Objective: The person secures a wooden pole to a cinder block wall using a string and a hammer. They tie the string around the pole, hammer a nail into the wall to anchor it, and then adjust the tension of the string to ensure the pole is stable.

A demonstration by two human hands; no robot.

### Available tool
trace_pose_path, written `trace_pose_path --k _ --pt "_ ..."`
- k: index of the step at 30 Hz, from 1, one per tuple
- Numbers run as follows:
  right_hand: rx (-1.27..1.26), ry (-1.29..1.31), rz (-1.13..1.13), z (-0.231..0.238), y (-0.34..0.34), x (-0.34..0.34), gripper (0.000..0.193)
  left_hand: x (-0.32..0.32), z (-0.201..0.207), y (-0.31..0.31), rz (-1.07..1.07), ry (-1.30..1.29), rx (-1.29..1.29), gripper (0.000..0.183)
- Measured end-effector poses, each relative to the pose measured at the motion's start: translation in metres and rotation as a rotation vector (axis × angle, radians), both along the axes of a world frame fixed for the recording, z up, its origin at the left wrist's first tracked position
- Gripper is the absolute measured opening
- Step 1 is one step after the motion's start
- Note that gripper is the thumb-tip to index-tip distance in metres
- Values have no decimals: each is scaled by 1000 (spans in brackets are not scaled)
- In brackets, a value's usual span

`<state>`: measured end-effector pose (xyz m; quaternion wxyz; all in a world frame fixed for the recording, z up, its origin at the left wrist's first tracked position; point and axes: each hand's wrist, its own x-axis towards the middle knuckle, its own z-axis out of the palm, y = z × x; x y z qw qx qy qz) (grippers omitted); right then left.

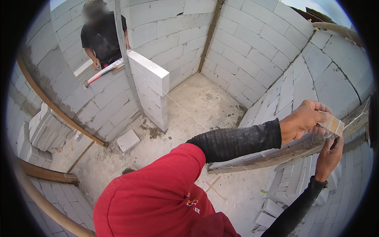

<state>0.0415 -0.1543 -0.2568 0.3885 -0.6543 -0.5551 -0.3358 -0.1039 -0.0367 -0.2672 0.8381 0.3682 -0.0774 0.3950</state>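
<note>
My left hand point(303, 121), its arm in a black sleeve, reaches to the far right and grips a small wooden block point(334, 125) between thumb and fingers. Just below, my right hand point(330, 157) has its fingertips pinched together at the block's lower end; thin string shows around there. The block is held up beside a long timber post point(316, 144) on the block wall, and whether it touches the post I cannot tell. A pale taut string point(183, 106) runs from the end of a short white block wall point(158, 94) and passes behind my left arm.
Another person point(104, 37) stands behind the low wall at upper left, near a red-and-white levelling tool point(103, 72) on its top. A loose white block point(128, 141) lies on the floor. Stacked blocks point(294, 177) stand lower right, and wooden beams point(59, 110) cross the left.
</note>
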Motion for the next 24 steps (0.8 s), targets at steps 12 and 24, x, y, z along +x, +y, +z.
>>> trace_pose_path --k 12,24 --pt "-38 374 184 14 -44 13 28 -22 -7 12 28 125 317 28" --pt "-94 646 489 1 -34 12 24 -19 -30 4 -254 140 473 23"
